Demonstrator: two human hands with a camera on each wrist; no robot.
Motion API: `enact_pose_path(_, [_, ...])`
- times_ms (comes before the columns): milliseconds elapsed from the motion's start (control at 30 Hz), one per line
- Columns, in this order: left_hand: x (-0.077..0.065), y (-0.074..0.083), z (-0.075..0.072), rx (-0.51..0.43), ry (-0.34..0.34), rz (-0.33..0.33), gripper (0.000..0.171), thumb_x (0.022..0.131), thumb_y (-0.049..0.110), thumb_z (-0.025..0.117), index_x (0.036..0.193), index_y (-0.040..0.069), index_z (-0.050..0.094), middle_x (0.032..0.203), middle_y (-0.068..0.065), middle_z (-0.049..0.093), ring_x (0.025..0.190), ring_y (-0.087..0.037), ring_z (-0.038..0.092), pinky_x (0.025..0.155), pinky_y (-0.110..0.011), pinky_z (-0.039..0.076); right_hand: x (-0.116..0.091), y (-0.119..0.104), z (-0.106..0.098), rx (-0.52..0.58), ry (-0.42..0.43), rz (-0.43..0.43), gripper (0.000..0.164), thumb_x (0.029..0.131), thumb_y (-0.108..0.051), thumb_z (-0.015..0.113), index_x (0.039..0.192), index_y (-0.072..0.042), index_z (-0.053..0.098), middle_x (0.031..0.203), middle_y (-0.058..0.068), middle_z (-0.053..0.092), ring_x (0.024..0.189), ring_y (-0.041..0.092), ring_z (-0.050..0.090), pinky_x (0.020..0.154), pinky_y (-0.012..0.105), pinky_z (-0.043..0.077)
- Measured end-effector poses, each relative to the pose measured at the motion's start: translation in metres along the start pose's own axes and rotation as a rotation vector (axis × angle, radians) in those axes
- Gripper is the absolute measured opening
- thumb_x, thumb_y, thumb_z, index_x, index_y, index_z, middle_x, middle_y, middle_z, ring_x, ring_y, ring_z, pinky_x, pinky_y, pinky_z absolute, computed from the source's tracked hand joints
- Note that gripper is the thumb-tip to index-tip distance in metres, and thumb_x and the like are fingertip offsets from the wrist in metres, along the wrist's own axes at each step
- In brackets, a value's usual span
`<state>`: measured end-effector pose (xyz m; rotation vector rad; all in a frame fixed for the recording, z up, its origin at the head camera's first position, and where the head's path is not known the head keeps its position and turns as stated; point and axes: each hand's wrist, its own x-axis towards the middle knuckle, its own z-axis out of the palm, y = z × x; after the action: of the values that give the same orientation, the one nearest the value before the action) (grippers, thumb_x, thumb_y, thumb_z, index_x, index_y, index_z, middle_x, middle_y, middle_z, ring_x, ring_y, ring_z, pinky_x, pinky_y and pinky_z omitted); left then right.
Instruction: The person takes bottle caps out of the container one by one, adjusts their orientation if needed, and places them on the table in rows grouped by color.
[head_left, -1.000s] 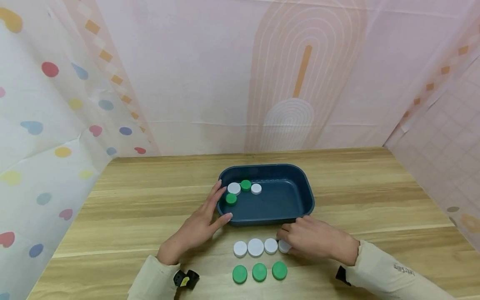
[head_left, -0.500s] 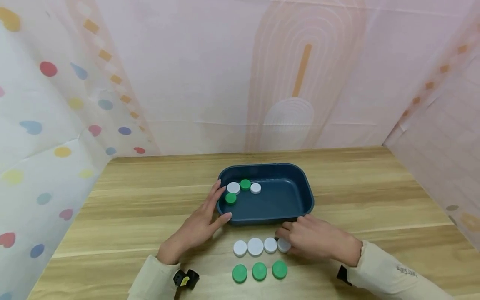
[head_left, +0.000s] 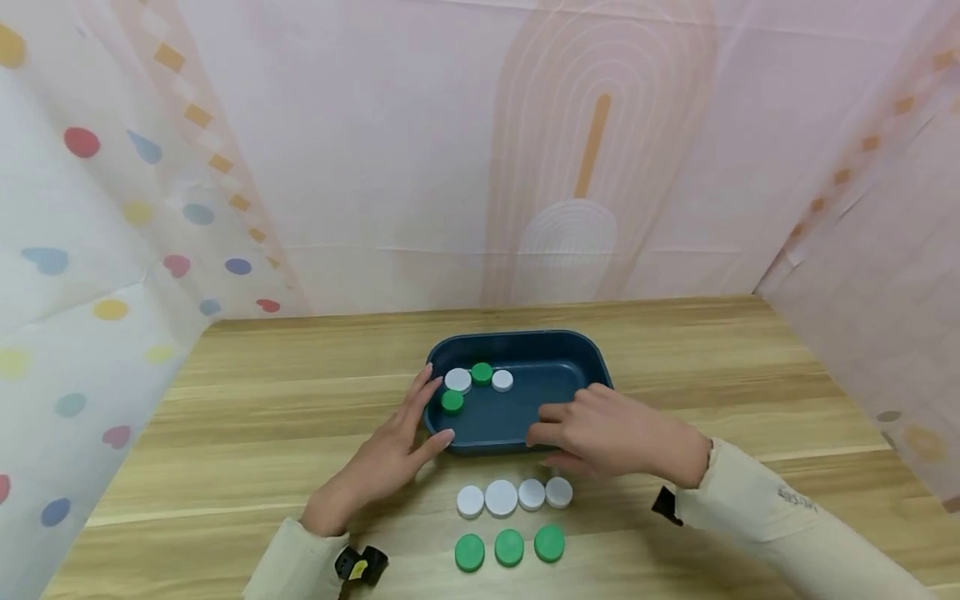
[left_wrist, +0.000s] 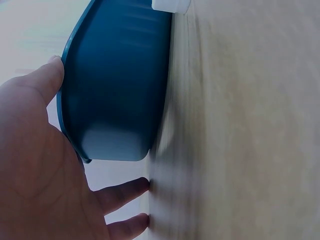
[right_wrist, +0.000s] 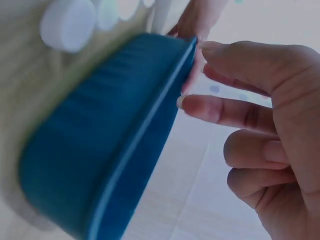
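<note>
A dark blue tray [head_left: 498,417] lies on the wooden table, with white caps [head_left: 457,381] and green caps [head_left: 452,402] at its left end. My left hand [head_left: 386,454] rests against that end, its thumb on the rim and its fingers fairly straight, as the left wrist view of the tray wall [left_wrist: 115,80] also shows. Over the tray's front rim hovers my right hand [head_left: 607,429]. In the right wrist view its thumb and index finger [right_wrist: 215,107] are apart with nothing between them, while the other fingers bend loosely. In front of the tray stands a row of several white caps [head_left: 501,498].
Three more green caps [head_left: 509,547] form a second row nearer to me. Behind the wooden table [head_left: 675,350] hangs a pink patterned cloth [head_left: 412,167]; more cloth hangs at both sides.
My right hand has left the rightmost white cap and moved forward over the tray's front rim. The left hand keeps its place at the tray. The head view has shifted slightly.
</note>
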<state>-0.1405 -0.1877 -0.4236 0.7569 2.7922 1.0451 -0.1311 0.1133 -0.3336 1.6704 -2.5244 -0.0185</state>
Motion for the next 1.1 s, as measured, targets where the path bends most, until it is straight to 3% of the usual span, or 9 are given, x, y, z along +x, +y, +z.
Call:
enact_pose_path(233, [-0.001, -0.004, -0.001, 0.004, 0.008, 0.015, 0.071, 0.100, 0.041, 0.048, 0.154, 0.015, 0.011, 0.160, 0.000, -0.003, 0.140, -0.037, 0.023, 0.098, -0.065, 0.032, 0.024, 0.018, -0.008, -0.006, -0.068, 0.023, 0.021, 0.087, -0.027, 0.072, 0.105, -0.019, 0.067, 0.086, -0.005, 0.059, 0.050, 0.006, 0.044, 0.043, 0.017, 0.031])
enact_pose_path(433, [-0.001, -0.007, 0.001, -0.022, 0.027, 0.027, 0.071, 0.100, 0.038, 0.050, 0.154, 0.013, 0.012, 0.160, -0.004, -0.001, 0.140, -0.039, 0.021, 0.099, -0.067, 0.029, 0.043, 0.034, -0.001, 0.006, -0.147, 0.085, 0.024, 0.086, -0.025, 0.073, 0.109, -0.020, 0.069, 0.095, -0.002, 0.062, 0.052, 0.008, 0.047, 0.048, 0.019, 0.039])
enact_pose_path(733, [0.001, -0.016, 0.005, -0.050, 0.015, 0.009, 0.071, 0.099, 0.039, 0.050, 0.154, 0.016, 0.011, 0.160, 0.000, -0.003, 0.141, -0.036, 0.019, 0.101, -0.064, 0.029, 0.067, 0.054, 0.010, 0.017, -0.226, 0.161, 0.026, 0.086, -0.023, 0.074, 0.111, -0.022, 0.069, 0.101, 0.000, 0.064, 0.075, 0.016, 0.061, 0.066, 0.030, 0.051])
enact_pose_path(967, [-0.001, -0.022, -0.004, -0.042, 0.003, 0.002, 0.072, 0.099, 0.039, 0.050, 0.154, 0.016, 0.011, 0.160, -0.001, -0.003, 0.141, -0.035, 0.019, 0.101, -0.063, 0.030, 0.092, 0.064, 0.024, 0.032, -0.311, 0.216, 0.029, 0.085, -0.024, 0.075, 0.113, -0.022, 0.070, 0.106, -0.001, 0.065, 0.078, 0.013, 0.058, 0.078, 0.029, 0.051])
enact_pose_path(1100, [-0.003, -0.025, -0.006, -0.044, 0.016, 0.001, 0.072, 0.099, 0.039, 0.051, 0.154, 0.016, 0.011, 0.160, -0.002, -0.002, 0.141, -0.035, 0.018, 0.102, -0.063, 0.028, 0.106, 0.068, 0.029, 0.031, -0.356, 0.249, 0.031, 0.084, -0.021, 0.076, 0.114, -0.023, 0.070, 0.108, -0.002, 0.064, 0.089, 0.013, 0.057, 0.084, 0.030, 0.050])
